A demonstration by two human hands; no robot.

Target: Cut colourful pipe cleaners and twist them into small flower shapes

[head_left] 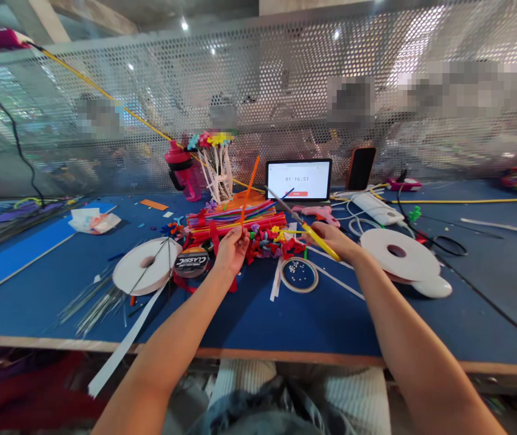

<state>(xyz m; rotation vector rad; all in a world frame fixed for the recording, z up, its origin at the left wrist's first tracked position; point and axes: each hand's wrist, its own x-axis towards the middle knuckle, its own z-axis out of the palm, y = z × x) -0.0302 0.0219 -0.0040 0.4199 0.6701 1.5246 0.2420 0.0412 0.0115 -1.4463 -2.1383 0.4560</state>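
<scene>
My left hand [233, 246] is closed on an orange pipe cleaner [250, 187], which stands upright above the fingertips. My right hand [333, 239] has yellow-handled scissors [319, 240] in it, the blades pointing up and to the left; its fingertips are partly hidden. Between and beyond my hands lies a bundle of coloured pipe cleaners [235, 219], mostly red. In front of it is a pile of small twisted pieces [267, 243] in red, yellow and purple. Just below my right hand, a round tape ring [300, 290] surrounds small white bits.
White ribbon spools [126, 269] [401, 254] lie left and right. A tablet [299, 171], a phone [360, 169], a pink bottle [185, 172] and a vase of made flowers [216, 172] stand along the mesh panel. A glue gun [319, 214] and cables lie at back right.
</scene>
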